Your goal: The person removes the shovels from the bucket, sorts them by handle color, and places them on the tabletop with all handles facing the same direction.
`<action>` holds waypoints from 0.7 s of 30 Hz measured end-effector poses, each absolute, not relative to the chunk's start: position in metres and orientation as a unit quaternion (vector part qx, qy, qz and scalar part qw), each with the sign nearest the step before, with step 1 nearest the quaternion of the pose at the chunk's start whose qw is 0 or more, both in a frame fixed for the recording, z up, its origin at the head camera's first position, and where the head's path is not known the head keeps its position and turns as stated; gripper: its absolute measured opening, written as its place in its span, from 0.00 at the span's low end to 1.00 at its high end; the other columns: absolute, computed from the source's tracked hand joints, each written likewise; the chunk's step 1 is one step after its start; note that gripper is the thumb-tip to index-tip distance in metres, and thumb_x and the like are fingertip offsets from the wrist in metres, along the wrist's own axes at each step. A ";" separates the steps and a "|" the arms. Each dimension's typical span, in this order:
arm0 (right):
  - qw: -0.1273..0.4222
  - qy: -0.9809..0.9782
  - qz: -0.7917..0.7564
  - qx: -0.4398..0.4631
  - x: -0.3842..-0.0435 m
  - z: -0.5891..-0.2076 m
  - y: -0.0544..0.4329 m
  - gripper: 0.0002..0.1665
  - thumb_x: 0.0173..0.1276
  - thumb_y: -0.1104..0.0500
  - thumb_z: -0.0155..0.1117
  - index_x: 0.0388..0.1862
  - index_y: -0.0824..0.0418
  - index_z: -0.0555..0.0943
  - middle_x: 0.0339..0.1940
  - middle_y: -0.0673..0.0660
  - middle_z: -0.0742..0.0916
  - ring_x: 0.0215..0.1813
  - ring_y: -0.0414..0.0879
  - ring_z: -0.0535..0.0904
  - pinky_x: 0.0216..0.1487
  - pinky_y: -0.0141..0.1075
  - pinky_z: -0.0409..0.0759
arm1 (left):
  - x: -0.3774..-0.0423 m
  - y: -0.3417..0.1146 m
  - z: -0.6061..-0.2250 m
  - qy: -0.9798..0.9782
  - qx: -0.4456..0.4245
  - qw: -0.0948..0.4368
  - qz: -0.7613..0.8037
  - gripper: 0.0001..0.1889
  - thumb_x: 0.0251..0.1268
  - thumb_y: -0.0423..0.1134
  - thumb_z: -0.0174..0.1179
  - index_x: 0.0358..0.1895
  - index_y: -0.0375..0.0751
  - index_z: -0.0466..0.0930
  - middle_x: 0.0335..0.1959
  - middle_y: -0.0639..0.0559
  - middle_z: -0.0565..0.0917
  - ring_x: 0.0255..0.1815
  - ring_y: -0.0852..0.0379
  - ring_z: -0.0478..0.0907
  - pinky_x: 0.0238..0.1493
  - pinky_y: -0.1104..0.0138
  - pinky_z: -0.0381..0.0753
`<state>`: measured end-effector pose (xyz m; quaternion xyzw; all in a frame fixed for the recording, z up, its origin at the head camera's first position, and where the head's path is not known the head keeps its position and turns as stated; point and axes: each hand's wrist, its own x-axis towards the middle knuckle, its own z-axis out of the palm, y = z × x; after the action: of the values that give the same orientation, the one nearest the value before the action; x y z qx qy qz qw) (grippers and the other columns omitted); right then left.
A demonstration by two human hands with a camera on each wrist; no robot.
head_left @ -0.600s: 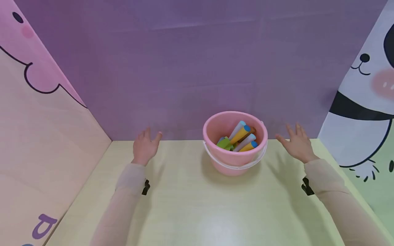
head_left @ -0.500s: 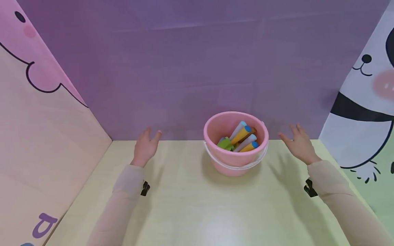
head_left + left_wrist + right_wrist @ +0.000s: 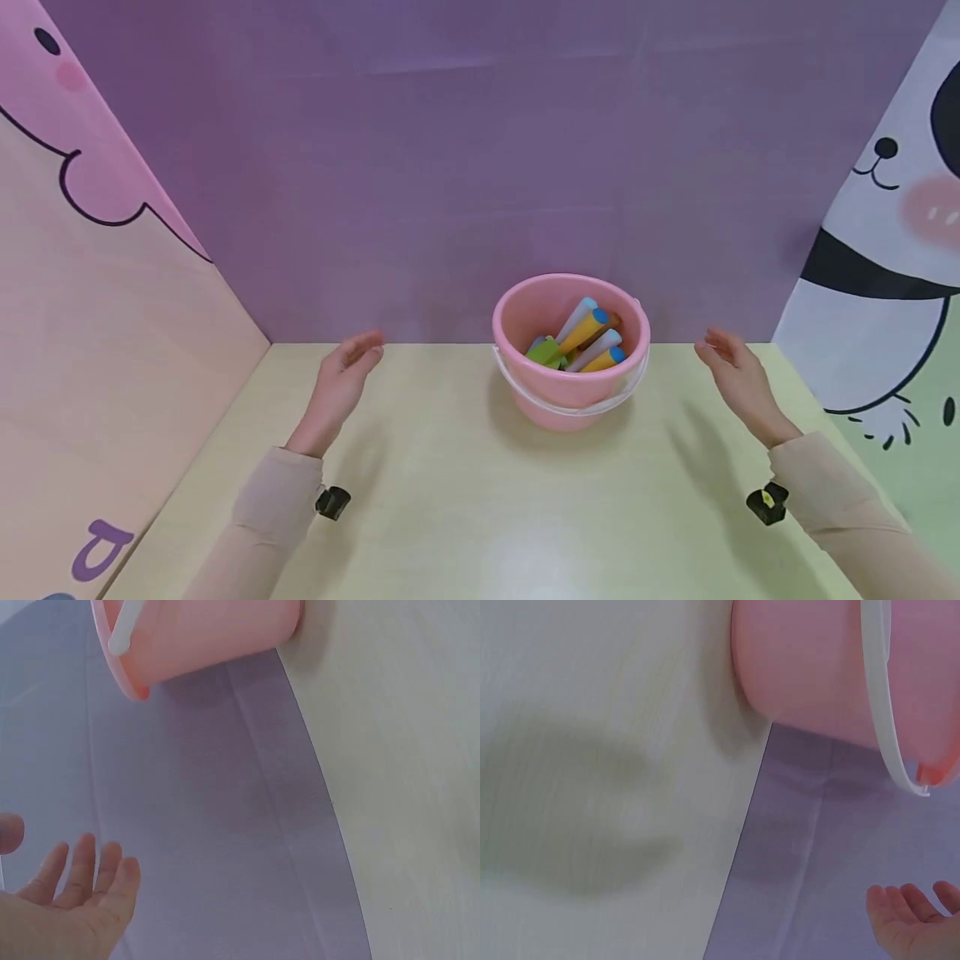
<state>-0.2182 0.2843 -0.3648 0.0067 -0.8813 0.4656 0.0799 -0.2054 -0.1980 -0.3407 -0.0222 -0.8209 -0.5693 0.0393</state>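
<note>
A pink bucket [image 3: 558,392] stands upright at the back of the table, its white handle [image 3: 581,411] hanging down the front. Inside lie several toy pieces with orange and pale blue handles [image 3: 585,331] and a green part [image 3: 546,353]; their lower ends are hidden. My left hand [image 3: 341,379] is raised over the table to the left of the bucket, apart from it, fingers relaxed and holding nothing. To the right of the bucket my right hand [image 3: 738,379] is likewise raised, fingers loosely bent and nothing in them. Both wrist views show the bucket's side beyond the fingers.
A purple cloth wall [image 3: 450,183] rises right behind the pale table [image 3: 450,500]. Printed panels close in both sides, one pink and cream [image 3: 112,333] at left, one with a panda-like figure [image 3: 862,333] at right. A black wrist device [image 3: 332,502] sits on my left cuff.
Both hands have drawn back slightly toward me, and their fingers have gone from spread to more gathered and bent inward. The bucket has stayed in place.
</note>
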 end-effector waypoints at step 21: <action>0.063 -0.796 0.600 0.048 -0.187 -0.392 0.254 0.28 0.71 0.56 0.49 0.63 0.72 0.62 0.42 0.26 0.75 0.45 0.20 0.72 0.45 0.15 0.71 | -0.179 -0.138 -0.376 -0.726 -0.075 0.000 -0.683 0.16 0.65 0.32 0.50 0.56 0.35 0.73 0.56 0.42 0.75 0.56 0.54 0.73 0.56 0.72 0.72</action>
<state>-0.1872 0.2538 -0.3924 0.0481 -0.7960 0.6001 0.0631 -0.1789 -0.1377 -0.3764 -0.0751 -0.7264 -0.6832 -0.0001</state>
